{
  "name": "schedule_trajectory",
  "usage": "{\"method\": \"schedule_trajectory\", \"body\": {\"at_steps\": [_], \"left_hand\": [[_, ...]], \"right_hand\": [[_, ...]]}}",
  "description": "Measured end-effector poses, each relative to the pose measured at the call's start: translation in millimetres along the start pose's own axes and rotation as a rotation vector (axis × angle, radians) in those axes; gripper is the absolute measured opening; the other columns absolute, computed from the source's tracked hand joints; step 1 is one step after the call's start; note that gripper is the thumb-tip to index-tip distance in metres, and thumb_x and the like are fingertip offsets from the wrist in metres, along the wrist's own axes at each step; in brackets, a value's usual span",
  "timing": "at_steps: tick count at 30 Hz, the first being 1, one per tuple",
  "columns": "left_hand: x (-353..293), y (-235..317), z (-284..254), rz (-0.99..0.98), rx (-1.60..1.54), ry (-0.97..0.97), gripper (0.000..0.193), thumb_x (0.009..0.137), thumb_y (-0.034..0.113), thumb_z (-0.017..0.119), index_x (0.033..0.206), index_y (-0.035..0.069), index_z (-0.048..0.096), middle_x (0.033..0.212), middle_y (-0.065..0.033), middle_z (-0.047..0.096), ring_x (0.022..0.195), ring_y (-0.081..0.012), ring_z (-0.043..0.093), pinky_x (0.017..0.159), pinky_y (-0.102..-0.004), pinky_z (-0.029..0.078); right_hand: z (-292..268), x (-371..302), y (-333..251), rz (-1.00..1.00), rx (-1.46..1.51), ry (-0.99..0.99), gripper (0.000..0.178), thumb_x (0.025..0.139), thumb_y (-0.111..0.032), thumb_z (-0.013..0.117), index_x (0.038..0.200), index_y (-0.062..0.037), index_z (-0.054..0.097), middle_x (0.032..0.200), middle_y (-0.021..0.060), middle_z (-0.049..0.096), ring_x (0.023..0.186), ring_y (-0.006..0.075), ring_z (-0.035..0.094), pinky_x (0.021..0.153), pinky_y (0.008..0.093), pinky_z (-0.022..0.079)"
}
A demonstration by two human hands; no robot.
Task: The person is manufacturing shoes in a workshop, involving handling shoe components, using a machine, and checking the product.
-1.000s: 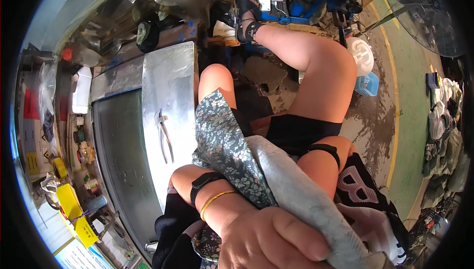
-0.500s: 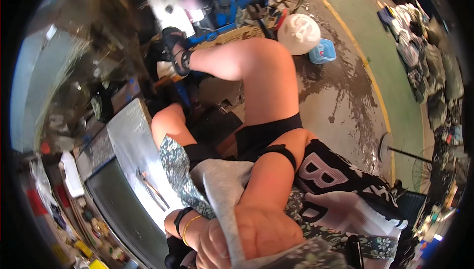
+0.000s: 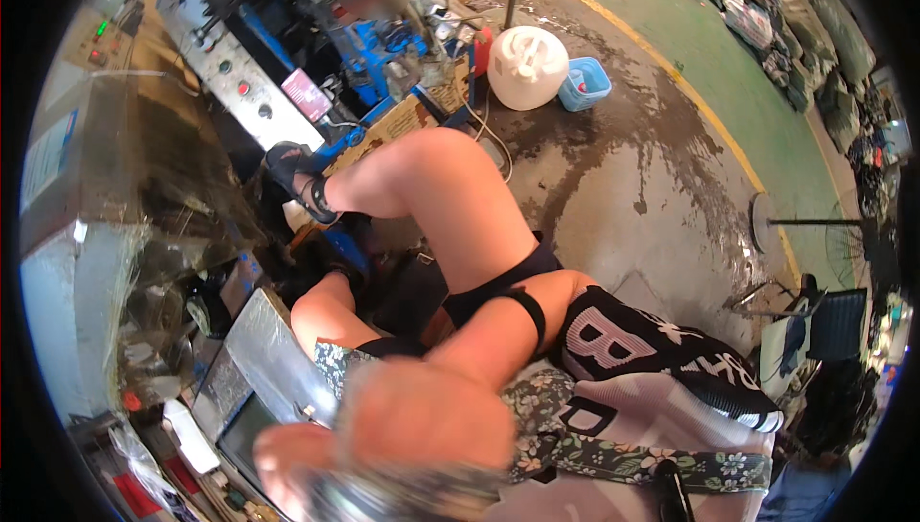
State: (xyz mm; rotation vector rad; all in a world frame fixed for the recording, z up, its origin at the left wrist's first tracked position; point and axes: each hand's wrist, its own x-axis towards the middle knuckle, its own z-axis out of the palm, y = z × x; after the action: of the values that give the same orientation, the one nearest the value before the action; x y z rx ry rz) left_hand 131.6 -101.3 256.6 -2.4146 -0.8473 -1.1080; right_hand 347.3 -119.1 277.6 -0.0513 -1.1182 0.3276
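Observation:
Close to the camera, my right hand (image 3: 422, 417) is large and smeared by motion, its forearm crossing from the right with a black band near the elbow. Its fingers are hidden. Beside it on the left is my left hand (image 3: 283, 455), also blurred, in front of the metal-topped surface (image 3: 278, 354). Below the hands is a streaky, dark grey blurred patch (image 3: 402, 495); I cannot tell whether it is cloth or whether either hand holds it. A floral apron (image 3: 546, 417) covers my front, over a black and pale printed garment (image 3: 623, 340).
Ahead stand a pale control panel (image 3: 225, 76) with buttons and a blue machine (image 3: 374, 62). A white jug (image 3: 527, 71) and light blue basket (image 3: 585, 86) sit on the wet floor. Bagged piles (image 3: 776, 33) lie far right, a black chair (image 3: 834, 321) nearer. White bottle (image 3: 192, 434) at lower left.
Both hands have moved left, the right one also slightly up, and are more blurred. The grey cloth between them no longer shows clearly. The view has shifted, showing more of the machine.

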Motion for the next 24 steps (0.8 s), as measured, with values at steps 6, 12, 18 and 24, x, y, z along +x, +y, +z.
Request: {"method": "schedule_trajectory", "body": {"at_steps": [6, 12, 18, 24], "left_hand": [[75.1, -101.8, 46.5, -0.006, -0.109, -0.22, 0.042, 0.092, 0.001, 0.055, 0.134, 0.003, 0.056, 0.122, -0.0175, 0.066, 0.107, -0.0303, 0.067, 0.088, -0.0404, 0.052], [31.9, -54.1, 132.4, -0.106, -0.266, -0.522, 0.061, 0.087, 0.007, 0.066, 0.143, -0.001, 0.043, 0.147, -0.0206, 0.045, 0.137, -0.0349, 0.041, 0.115, -0.0417, 0.031], [-76.0, 7.6, 195.9, -0.139, -0.344, -1.09, 0.058, 0.096, 0.038, 0.054, 0.144, 0.007, 0.044, 0.149, -0.0253, 0.039, 0.137, -0.0407, 0.037, 0.115, -0.0488, 0.027], [-88.2, -5.3, 202.1, -0.226, -0.565, -1.751, 0.058, 0.088, 0.038, 0.062, 0.135, 0.006, 0.054, 0.143, -0.023, 0.047, 0.134, -0.0368, 0.042, 0.113, -0.0476, 0.029]], "right_hand": [[-123.6, 9.9, 4.8, 0.529, -0.874, -0.257, 0.03, 0.078, -0.013, 0.075, 0.107, -0.0065, 0.069, 0.087, 0.0114, 0.069, 0.078, 0.0231, 0.068, 0.068, 0.03, 0.051], [-236.3, -32.0, 40.5, 0.762, -1.029, 0.425, 0.041, 0.073, -0.006, 0.065, 0.114, -0.0001, 0.066, 0.107, 0.0172, 0.07, 0.094, 0.0255, 0.068, 0.085, 0.0328, 0.051], [-272.7, -72.3, 15.2, 1.231, -1.431, -0.24, 0.032, 0.081, -0.017, 0.061, 0.109, -0.0032, 0.068, 0.097, 0.0231, 0.068, 0.093, 0.0414, 0.064, 0.082, 0.0455, 0.05], [-205.6, -0.5, 14.1, 1.073, -0.955, -0.268, 0.04, 0.088, -0.035, 0.065, 0.115, -0.0053, 0.066, 0.103, 0.0208, 0.068, 0.094, 0.0372, 0.065, 0.084, 0.0423, 0.051]]}}
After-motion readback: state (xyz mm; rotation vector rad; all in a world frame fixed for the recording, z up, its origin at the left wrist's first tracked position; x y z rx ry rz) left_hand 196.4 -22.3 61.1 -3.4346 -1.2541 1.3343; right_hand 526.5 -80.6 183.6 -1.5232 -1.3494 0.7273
